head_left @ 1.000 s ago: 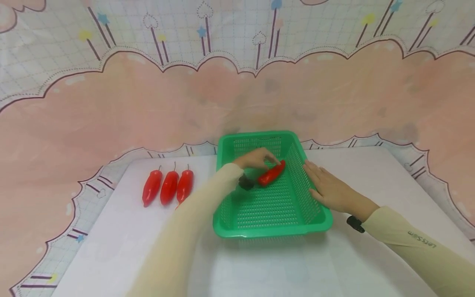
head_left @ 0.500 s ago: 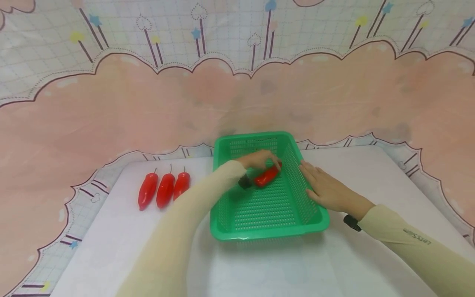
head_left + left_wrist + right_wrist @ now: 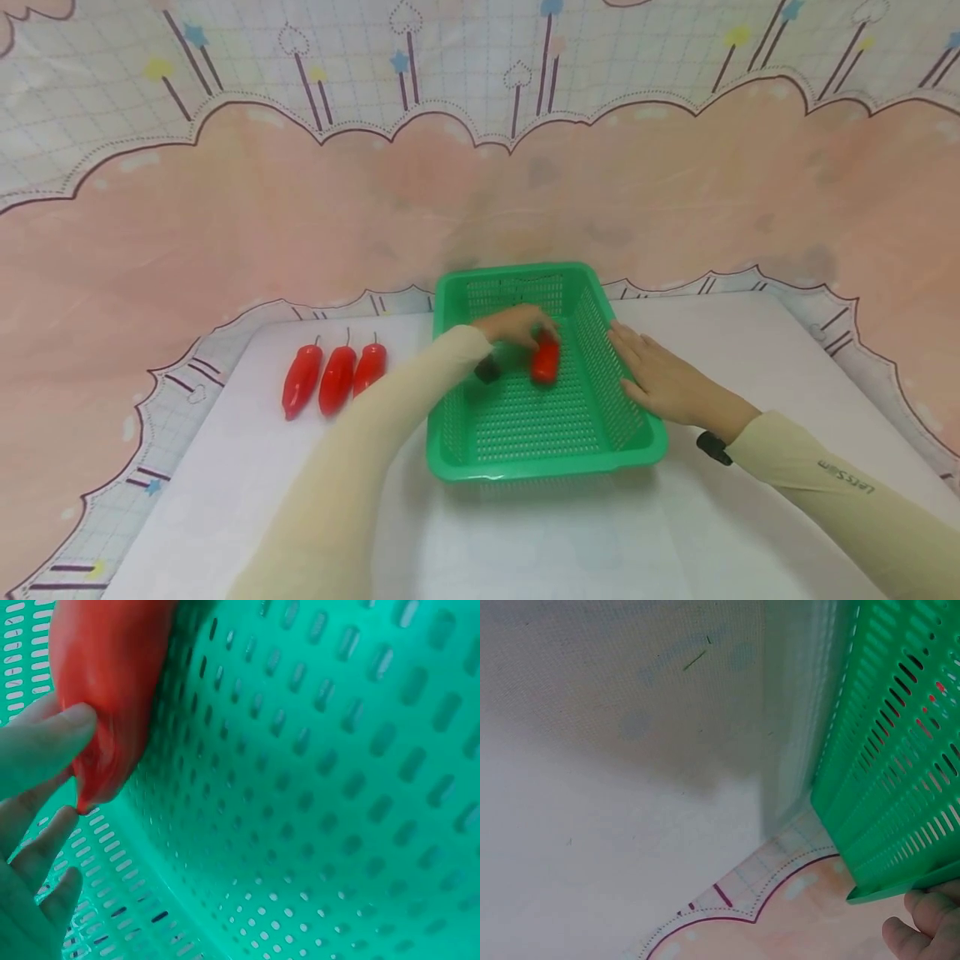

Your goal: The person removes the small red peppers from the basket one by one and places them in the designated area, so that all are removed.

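Note:
Inside the green plastic basket [image 3: 555, 461], my left hand [image 3: 521, 323] pinches one end of a red chili pepper [image 3: 546, 364]. In the left wrist view the thumb [image 3: 56, 735] presses the tapered end of the pepper [image 3: 112, 667], while the other fingers lie behind and below it. Most of this pepper's far end is cut off in that view. My right hand [image 3: 663, 379] rests with straight fingers against the basket's right rim. Its fingertips show beside the basket edge in the right wrist view.
Three more red chili peppers with thin stems lie side by side on the white table [image 3: 217, 500], left of the basket; the middle one [image 3: 337, 379] stands between the others. My left sleeve [image 3: 352, 467] partly covers the rightmost. A patterned cloth [image 3: 375, 200] hangs behind.
The pepper in the basket has turned from slanting to nearly straight toward me and shifted slightly left, with the left hand's fingers at its far end. The right hand stays at the rim.

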{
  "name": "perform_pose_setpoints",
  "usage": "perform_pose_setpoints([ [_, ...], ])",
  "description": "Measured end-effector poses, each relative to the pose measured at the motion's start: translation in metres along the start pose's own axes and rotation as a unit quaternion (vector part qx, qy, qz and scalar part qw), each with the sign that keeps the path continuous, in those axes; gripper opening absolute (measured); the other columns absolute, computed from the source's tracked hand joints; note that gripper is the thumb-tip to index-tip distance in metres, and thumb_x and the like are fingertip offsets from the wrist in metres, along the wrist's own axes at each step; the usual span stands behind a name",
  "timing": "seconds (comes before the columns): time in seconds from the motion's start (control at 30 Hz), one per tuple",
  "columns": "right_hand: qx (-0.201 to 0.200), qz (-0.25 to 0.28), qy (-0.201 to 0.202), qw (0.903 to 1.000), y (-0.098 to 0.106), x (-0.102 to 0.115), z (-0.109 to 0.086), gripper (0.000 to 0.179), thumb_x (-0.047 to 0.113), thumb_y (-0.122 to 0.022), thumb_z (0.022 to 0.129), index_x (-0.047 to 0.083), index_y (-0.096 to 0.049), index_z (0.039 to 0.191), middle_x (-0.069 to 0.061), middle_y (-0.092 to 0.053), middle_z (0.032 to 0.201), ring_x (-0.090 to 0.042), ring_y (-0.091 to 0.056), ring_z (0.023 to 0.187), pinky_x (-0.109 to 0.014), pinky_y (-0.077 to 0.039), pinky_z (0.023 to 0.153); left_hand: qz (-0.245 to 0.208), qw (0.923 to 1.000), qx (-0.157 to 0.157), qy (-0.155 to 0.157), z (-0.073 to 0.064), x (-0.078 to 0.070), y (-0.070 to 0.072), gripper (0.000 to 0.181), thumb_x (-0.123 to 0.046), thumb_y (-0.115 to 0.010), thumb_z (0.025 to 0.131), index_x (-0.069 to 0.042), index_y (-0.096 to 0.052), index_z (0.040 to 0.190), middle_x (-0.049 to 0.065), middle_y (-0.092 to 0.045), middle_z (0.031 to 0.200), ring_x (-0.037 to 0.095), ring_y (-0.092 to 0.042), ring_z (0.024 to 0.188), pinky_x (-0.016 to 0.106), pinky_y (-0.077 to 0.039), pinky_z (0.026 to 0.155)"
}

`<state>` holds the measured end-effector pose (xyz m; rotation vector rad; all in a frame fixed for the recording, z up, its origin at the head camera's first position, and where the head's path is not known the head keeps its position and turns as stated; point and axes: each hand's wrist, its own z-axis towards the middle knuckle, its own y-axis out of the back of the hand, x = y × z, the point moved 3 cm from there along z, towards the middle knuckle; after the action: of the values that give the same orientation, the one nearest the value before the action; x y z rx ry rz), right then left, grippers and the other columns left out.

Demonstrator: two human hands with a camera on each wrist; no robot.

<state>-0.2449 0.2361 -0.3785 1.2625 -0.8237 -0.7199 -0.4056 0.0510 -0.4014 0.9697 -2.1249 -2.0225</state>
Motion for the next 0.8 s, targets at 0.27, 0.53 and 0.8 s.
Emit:
perform_pose_setpoints([
  [0.27,0.004,-0.005,-0.007,1.0000,-0.0016,-0.0023,0.0008,0.063,0.019,-0.044,0.093,-0.012,-0.021,0.143,-0.028,-0.018,0.153,-0.043,-0.020,0.141,-0.056,-0.023,0.113,-0.026,0.9985,0.001,0.049,-0.0045,0.0018,0.0035,0.032,-0.006,-0.069,0.082,-0.007,-0.067,0.114,0.007,-0.066,0.120,0.022,-0.057,0.117,0.029,-0.046,0.100],
  [0.53,0.014,-0.009,-0.013,0.9998,-0.0038,-0.0037,0.0021,0.065,0.021,-0.043,0.093,-0.011,-0.019,0.144,-0.027,-0.015,0.154,-0.042,-0.018,0.142,-0.054,-0.022,0.114,-0.089,0.9914,0.069,0.066,-0.0074,-0.0021,0.0040,0.046,-0.001,-0.073,0.076,-0.006,-0.063,0.121,0.009,-0.062,0.127,0.022,-0.056,0.122,0.030,-0.043,0.104],
  [0.8,0.009,-0.009,-0.007,0.9999,-0.0038,-0.0041,0.0019,0.064,0.021,-0.043,0.093,-0.011,-0.019,0.144,-0.027,-0.016,0.154,-0.042,-0.019,0.142,-0.055,-0.023,0.114,-0.055,0.9925,0.086,0.067,-0.0105,0.0007,0.0006,0.045,-0.003,-0.075,0.074,-0.012,-0.066,0.117,0.005,-0.065,0.122,0.021,-0.057,0.117,0.033,-0.043,0.103],
])
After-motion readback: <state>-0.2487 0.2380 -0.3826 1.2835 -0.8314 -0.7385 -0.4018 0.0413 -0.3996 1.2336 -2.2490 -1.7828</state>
